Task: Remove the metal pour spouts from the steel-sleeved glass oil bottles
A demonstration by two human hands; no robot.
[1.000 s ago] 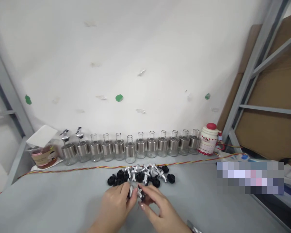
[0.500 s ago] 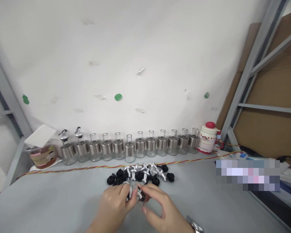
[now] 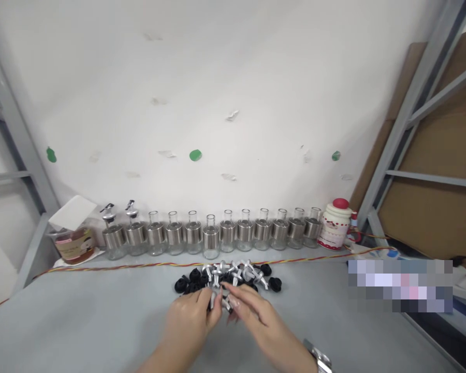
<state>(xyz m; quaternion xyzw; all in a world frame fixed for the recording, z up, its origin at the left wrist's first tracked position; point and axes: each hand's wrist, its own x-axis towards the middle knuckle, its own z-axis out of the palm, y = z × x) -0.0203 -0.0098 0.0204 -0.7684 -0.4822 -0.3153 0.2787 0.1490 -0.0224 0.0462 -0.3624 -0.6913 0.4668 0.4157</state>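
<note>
My left hand [image 3: 190,317] is closed around a silver pour spout [image 3: 226,304] with black parts, most of it hidden by the fingers. From the other side my right hand [image 3: 258,317] closes its thumb and fingers on the spout's outer end; the exact contact is partly covered. Just beyond both hands lies a pile of loose silver pour spouts [image 3: 236,272] mixed with black stoppers [image 3: 181,284]. A row of glass bottles with steel sleeves [image 3: 210,237] stands behind the pile. The two leftmost bottles carry pour spouts [image 3: 131,208] in their necks.
A red and yellow twisted wire [image 3: 147,266] runs across the grey table [image 3: 81,321] in front of the bottles. A labelled cup [image 3: 75,247] stands at the left end, a white jar with a red knob [image 3: 333,225] at the right. Metal frame posts flank the table.
My right thumb and fingers have drawn together on the spout, where they stood wider apart before. The whole view has shifted slightly to the left.
</note>
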